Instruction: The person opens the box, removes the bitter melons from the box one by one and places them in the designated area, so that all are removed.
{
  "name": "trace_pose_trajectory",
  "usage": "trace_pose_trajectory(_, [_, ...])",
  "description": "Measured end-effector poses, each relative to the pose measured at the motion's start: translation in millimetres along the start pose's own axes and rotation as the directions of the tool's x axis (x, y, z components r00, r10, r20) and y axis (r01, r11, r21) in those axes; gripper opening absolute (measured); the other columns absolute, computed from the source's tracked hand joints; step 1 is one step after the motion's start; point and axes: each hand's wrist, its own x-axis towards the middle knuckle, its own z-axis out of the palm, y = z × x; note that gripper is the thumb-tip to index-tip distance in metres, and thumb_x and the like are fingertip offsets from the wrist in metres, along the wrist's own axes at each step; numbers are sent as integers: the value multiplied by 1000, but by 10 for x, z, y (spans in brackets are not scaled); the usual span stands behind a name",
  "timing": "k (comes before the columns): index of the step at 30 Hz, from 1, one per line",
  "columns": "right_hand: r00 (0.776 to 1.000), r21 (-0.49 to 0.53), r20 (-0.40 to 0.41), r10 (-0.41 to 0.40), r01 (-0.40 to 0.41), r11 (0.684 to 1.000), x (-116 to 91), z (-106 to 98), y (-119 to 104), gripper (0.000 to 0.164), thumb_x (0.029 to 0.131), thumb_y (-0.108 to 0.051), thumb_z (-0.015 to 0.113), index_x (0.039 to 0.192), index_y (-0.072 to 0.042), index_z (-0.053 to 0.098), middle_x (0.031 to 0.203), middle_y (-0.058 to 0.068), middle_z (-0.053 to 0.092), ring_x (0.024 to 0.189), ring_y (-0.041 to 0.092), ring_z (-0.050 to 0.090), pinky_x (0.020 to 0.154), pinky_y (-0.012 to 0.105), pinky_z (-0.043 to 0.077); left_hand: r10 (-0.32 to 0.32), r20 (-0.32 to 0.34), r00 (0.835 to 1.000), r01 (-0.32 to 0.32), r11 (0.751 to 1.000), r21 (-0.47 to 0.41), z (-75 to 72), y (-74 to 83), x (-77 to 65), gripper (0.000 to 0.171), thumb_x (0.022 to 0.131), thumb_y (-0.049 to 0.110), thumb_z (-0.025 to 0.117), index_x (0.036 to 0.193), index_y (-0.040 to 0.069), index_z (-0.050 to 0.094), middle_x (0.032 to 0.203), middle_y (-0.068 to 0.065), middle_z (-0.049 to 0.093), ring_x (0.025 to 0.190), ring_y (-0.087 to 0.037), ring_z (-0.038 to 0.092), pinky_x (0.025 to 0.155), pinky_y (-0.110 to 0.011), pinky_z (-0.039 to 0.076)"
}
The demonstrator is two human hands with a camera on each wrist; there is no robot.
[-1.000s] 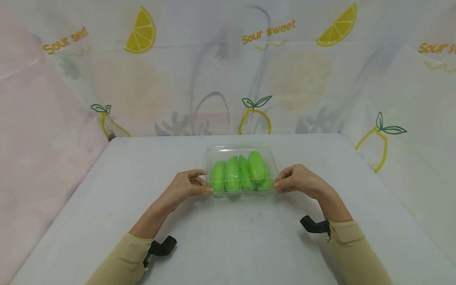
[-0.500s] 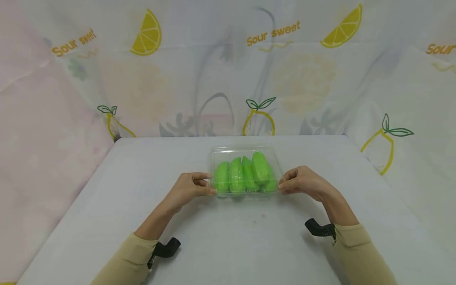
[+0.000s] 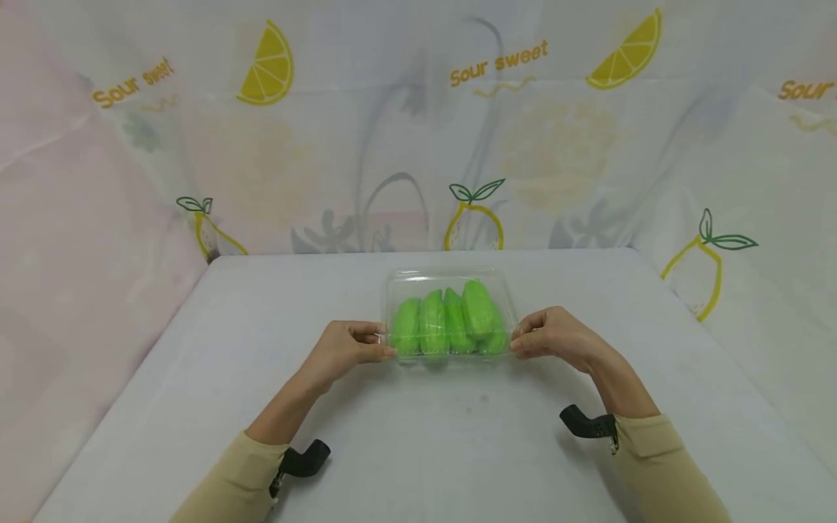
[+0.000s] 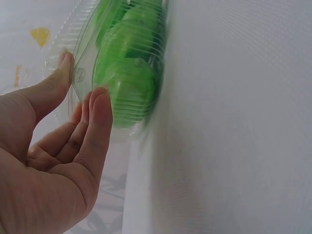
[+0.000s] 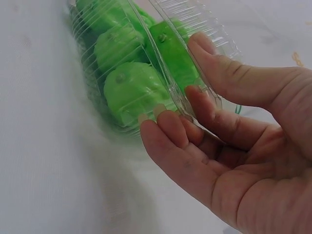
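Observation:
A clear plastic clamshell box [image 3: 418,282] stands at the middle of the white table. Inside it lie several bright green, elongated vegetable-like pieces [image 3: 434,323], one resting on top of others at the right. My left hand [image 3: 343,351] pinches the box's left rim between thumb and fingers. At the right end, my right hand [image 3: 556,336] pinches the rim in the same way. In the right wrist view, the lid and base rims [image 5: 168,63] run side by side between thumb and fingers. In the left wrist view, my thumb presses the lid's flange [image 4: 73,73].
A white cloth covers the table [image 3: 418,450]. Behind it hangs a curtain [image 3: 556,138] printed with lemons and words, with more cloth at both sides. Black wrist mounts [image 3: 307,459] stick out from both beige sleeves [image 3: 660,465].
The head view has shifted slightly. Both hands keep their grip on the box, and the box and its green contents look unmoved.

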Motion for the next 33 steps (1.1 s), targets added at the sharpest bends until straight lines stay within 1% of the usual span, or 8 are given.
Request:
trace_pose_trajectory(3, [1000, -7, 1, -8, 8, 1000, 15, -5, 3, 13, 84, -13, 77, 82, -2, 69, 91, 2, 66, 86, 17, 68, 85, 33, 60, 4, -9, 1000, -4, 1000, -6, -3, 3, -2, 45, 75, 22, 88, 113, 6, 73, 97, -6, 71, 84, -13, 68, 79, -27, 58])
trace_pose_trajectory(6, [1000, -5, -5, -1, 1, 1000, 24, -11, 9, 14, 84, -13, 77, 82, -2, 68, 93, 3, 66, 86, 18, 69, 85, 34, 60, 6, -3, 1000, -6, 1000, -21, -2, 2, -7, 41, 75, 21, 88, 110, 5, 74, 93, -5, 72, 82, -12, 69, 79, -28, 59])
trace_pose_trajectory(12, [1000, -3, -9, 6, -6, 1000, 15, -13, 19, 15, 85, -13, 76, 81, -2, 67, 96, 5, 66, 86, 18, 69, 84, 33, 59, -1, 1, 1000, 1, 999, -32, 4, 8, -18, 42, 75, 20, 88, 110, 1, 73, 93, -5, 75, 82, -11, 71, 78, -28, 60])
trace_pose_trajectory(18, [1000, -5, -15, -1, 1, 1000, -7, -1, 3, 14, 85, -13, 76, 83, -1, 68, 99, 7, 66, 86, 17, 70, 85, 33, 60, 1, 4, 1000, -1, 999, -49, 6, 19, -12, 39, 77, 19, 87, 108, 0, 74, 93, -6, 75, 79, -12, 72, 79, -30, 61])
trace_pose_trajectory(24, [1000, 2, -19, -1, 1, 1000, -9, 4, 9, 14, 85, -12, 76, 84, -1, 69, 98, 7, 66, 86, 17, 70, 85, 34, 60, 21, 14, 1000, -20, 998, -62, 9, 4, -3, 36, 79, 18, 85, 107, -2, 73, 99, -8, 76, 83, -12, 72, 81, -31, 61])
trace_pose_trajectory(31, [1000, 9, -11, -7, 7, 1000, -2, -7, 18, 14, 86, -13, 76, 83, -2, 68, 102, 8, 66, 90, 18, 69, 87, 34, 59, 21, 23, 1000, -19, 996, -86, 35, -9, -15, 23, 82, 17, 82, 96, 0, 77, 93, -7, 77, 86, -15, 72, 84, -31, 61])
trace_pose_trajectory(33, [1000, 12, -8, -12, 12, 1000, 0, -12, 12, 14, 86, -13, 76, 82, -2, 68, 103, 8, 66, 90, 18, 68, 87, 35, 59, 25, 32, 999, -22, 996, -86, 29, -9, -14, 23, 82, 18, 81, 96, 0, 77, 93, -7, 77, 87, -16, 72, 84, -32, 61])
